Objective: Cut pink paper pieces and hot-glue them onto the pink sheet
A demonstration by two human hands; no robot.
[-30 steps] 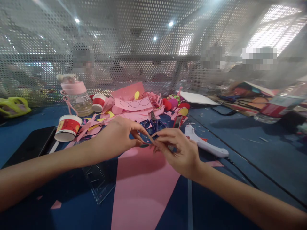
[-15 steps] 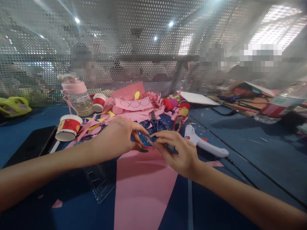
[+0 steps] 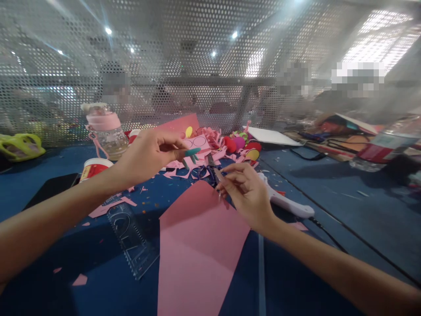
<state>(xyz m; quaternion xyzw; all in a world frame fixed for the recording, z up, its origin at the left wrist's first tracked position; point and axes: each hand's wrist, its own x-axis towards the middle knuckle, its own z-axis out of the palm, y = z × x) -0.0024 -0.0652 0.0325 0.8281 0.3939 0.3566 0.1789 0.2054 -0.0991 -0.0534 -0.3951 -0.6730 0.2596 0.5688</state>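
My left hand (image 3: 149, 153) is raised over the scrap pile, thumb and bent fingers close together, long teal nails showing. Whatever it may hold is too small to make out. My right hand (image 3: 248, 193) hovers above the upper right edge of a pink paper sheet (image 3: 197, 245), with its thumb and fingers drawn together. Something small may be between them, but I cannot make it out. The pink sheet lies flat, its far end rounded. Just beyond the right fingertips lie dark scissors-like handles (image 3: 210, 169), partly hidden.
A clear plastic stencil (image 3: 131, 241) lies left of the sheet. The white glue gun (image 3: 291, 204) with its cord is at right. Pink scraps (image 3: 213, 136), a paper cup (image 3: 94, 166), a pink-lidded bottle (image 3: 103, 127) and a dark phone (image 3: 52, 191) stand or lie around. A perforated screen (image 3: 197, 96) rises behind.
My hands have come apart. The left has moved up and back, away from the sheet; the right has shifted slightly right. More of the stencil and the sheet's far end now shows.
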